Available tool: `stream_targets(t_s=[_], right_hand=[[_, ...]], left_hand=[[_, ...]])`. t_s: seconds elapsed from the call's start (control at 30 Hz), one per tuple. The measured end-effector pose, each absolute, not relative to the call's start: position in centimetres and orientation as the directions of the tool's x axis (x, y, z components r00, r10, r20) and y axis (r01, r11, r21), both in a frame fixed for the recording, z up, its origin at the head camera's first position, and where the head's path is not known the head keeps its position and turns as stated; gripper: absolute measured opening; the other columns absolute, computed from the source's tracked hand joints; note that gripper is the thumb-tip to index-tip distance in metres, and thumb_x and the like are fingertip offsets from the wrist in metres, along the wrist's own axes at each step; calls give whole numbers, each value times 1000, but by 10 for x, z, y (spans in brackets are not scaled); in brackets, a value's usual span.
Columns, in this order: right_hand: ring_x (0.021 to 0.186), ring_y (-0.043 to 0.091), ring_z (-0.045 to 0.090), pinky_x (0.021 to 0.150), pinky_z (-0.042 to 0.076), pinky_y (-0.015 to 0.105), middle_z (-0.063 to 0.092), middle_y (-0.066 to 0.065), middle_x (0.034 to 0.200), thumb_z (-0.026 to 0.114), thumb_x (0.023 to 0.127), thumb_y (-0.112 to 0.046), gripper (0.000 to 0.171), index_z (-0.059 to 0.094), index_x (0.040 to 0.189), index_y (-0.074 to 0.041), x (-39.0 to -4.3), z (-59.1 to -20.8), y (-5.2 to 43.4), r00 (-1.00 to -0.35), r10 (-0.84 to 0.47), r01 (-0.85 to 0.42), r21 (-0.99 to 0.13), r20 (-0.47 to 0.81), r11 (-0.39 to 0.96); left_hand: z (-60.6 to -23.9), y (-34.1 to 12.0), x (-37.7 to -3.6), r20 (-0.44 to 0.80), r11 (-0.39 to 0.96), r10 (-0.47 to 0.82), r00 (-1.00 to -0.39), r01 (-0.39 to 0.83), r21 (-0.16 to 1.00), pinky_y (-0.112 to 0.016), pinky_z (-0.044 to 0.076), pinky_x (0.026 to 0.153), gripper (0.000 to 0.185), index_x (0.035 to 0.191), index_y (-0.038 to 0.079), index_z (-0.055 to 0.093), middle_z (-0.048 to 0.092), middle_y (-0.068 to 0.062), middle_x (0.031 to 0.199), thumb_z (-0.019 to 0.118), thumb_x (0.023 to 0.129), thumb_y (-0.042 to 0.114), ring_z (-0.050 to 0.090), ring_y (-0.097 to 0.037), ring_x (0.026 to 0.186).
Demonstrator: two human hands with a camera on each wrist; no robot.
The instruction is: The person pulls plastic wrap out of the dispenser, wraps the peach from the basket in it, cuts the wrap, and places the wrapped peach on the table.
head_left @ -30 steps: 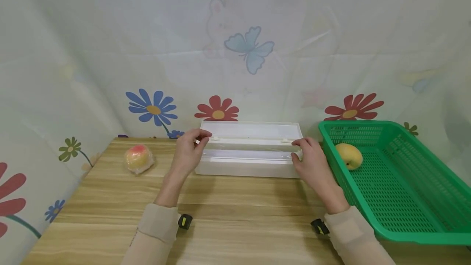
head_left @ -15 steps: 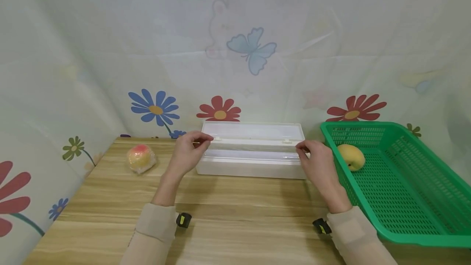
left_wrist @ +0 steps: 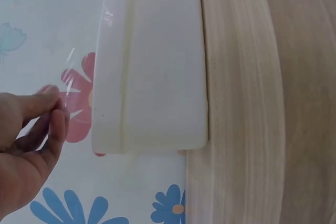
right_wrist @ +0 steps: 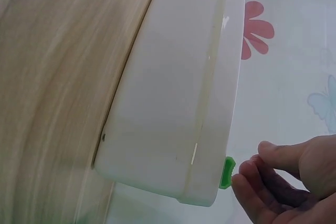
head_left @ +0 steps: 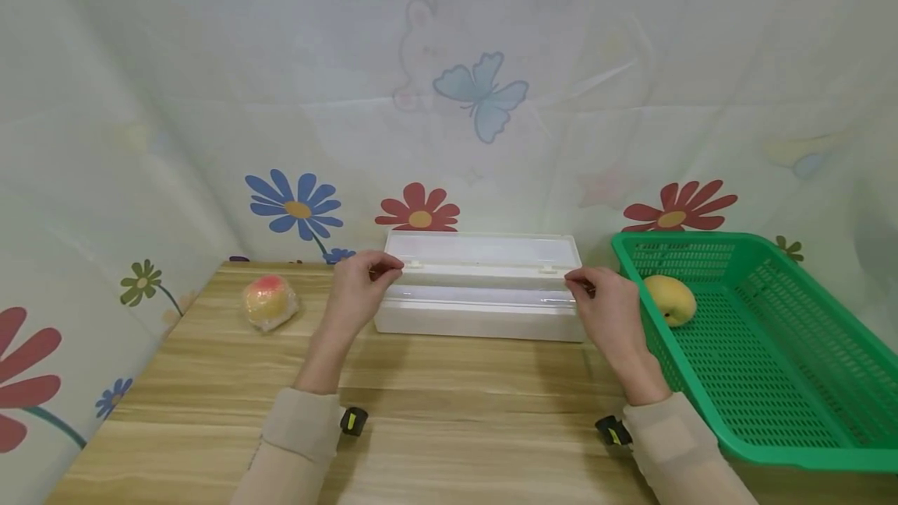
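Note:
A long white cling film dispenser (head_left: 480,324) stands on the table with its lid (head_left: 484,248) tilted up at the back. Clear film lies across its opening, though its edges are hard to make out. At the box's left end, my left hand (head_left: 356,291) pinches the film between thumb and fingers; a thin clear edge of cling film (left_wrist: 70,69) shows at those fingertips in the left wrist view. My right hand (head_left: 609,306) has thumb and fingertips together at the other end, pinching the film's right side. Both hands are above the box's front part.
On the left of the wooden table (head_left: 449,427) sits a film-wrapped red and yellow fruit (head_left: 270,302). A green plastic basket (head_left: 684,369) at the right holds a yellow fruit (head_left: 671,301). A floral curtain (head_left: 316,100) hangs behind. A small green piece (right_wrist: 227,173) shows beside the box.
My right hand's thumb and fingers, apart at the box's right end a second ago, have closed into a pinch on the film. The left hand stays nearly in place. The view shifted slightly.

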State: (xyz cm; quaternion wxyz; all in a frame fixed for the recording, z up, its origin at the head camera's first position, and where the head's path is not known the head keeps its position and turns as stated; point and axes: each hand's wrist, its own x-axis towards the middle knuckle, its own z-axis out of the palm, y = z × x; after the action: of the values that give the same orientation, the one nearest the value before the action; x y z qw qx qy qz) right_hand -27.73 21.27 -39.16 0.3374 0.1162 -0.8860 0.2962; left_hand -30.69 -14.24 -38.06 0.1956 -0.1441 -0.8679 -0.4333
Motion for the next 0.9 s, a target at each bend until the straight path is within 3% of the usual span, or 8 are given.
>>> stream_targets(t_s=[0.23,0.47,0.9], right_hand=[[76,33,70,67,57,48,74,19,88,75,90,6,4,77,93,5,-278,-389,211,-713,5,-433,-447,701,782],[75,34,69,66,57,48,73,20,87,76,88,8,5,76,92,6,-279,-385,212,-663,8,-466,-422,748,777],[79,35,70,69,57,49,73,21,91,75,91,4,5,77,96,6,-277,-377,211,-674,45,-452,-459,738,765]], left_hand=[[-381,-138,-306,513,574,1,-859,420,703,-26,52,67,7,98,1,78,73,-9,89,77,91,2,62,-22,76],[-375,-137,-305,566,573,-26,-824,452,684,-27,55,68,6,97,1,79,75,-10,91,77,91,2,67,-21,77],[-366,-136,-299,610,563,-36,-792,488,667,-29,57,71,7,96,0,79,75,-10,92,77,90,0,68,-21,79]])
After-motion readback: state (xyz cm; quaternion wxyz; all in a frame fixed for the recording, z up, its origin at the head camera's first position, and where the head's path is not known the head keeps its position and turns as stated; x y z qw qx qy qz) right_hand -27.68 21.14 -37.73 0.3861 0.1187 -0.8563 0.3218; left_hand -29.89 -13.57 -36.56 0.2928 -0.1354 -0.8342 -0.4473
